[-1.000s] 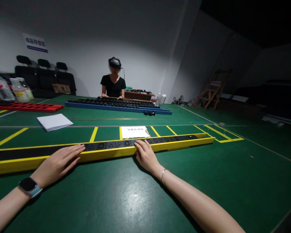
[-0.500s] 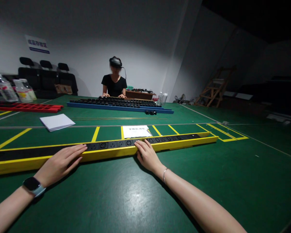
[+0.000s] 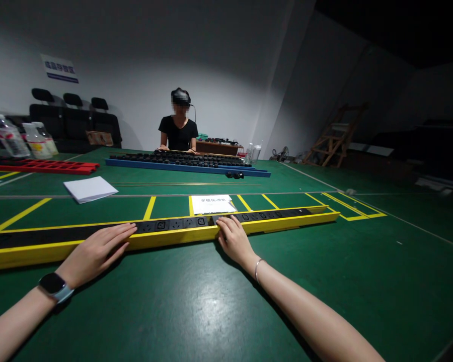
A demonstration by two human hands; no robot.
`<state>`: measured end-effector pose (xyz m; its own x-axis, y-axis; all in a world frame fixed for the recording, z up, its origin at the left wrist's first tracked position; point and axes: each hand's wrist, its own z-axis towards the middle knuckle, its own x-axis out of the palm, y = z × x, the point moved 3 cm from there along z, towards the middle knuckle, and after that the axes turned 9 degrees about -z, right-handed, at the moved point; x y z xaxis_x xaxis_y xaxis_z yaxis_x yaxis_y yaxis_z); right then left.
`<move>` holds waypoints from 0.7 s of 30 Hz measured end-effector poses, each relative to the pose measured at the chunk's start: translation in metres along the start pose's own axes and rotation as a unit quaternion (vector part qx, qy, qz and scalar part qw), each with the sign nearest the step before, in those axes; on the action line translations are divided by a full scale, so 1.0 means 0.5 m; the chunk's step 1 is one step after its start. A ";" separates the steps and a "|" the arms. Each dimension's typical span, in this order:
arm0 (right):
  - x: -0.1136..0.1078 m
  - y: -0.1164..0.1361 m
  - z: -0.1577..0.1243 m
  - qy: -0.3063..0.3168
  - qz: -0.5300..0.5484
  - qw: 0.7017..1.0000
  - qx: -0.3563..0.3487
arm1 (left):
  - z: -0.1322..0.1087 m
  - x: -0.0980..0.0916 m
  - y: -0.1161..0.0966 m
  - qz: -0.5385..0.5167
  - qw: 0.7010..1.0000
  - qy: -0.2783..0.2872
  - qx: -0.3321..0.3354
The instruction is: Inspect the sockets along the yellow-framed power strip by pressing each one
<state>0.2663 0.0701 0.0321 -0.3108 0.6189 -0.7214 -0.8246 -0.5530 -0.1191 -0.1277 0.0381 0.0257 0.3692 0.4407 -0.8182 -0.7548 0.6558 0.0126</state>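
A long yellow channel rail (image 3: 173, 237) lies across the green table, with black power socket modules (image 3: 177, 224) in a row inside it. My left hand (image 3: 98, 251), a watch on its wrist, rests along the rail with fingers stretched out and open, fingertips beside the left end of the visible sockets. My right hand (image 3: 234, 242), with a bangle on the wrist, lies over the rail's near wall, fingers slightly bent and apart. Its fingertips touch a module that they partly cover. A small gap in the row shows just left of these fingertips.
Behind the rail lie a printed label sheet (image 3: 212, 204) and folded white paper (image 3: 91, 189). Farther back are a blue rail (image 3: 189, 168) with black modules, a red rail (image 3: 60, 167) and bottles (image 3: 38, 141). A person (image 3: 178, 131) sits across the table. Yellow tape (image 3: 150, 208) marks the tabletop.
My right hand has shifted slightly right along the rail, and the module under its fingers has slid right, so the gap is now left of it. My left hand stays nearly still.
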 end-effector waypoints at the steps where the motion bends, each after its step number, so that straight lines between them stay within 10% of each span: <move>1: 0.000 0.000 -0.001 -0.001 0.001 1.000 -0.004 | 0.000 0.000 0.000 0.000 1.000 0.000 0.001; 21: 0.006 0.021 0.002 0.009 0.047 0.999 -0.026 | -0.002 0.003 0.001 0.009 1.000 0.005 0.005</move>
<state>0.2561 0.0666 0.0295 -0.3768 0.5536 -0.7427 -0.7667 -0.6363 -0.0853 -0.1281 0.0386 0.0240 0.3495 0.4467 -0.8236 -0.7562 0.6534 0.0335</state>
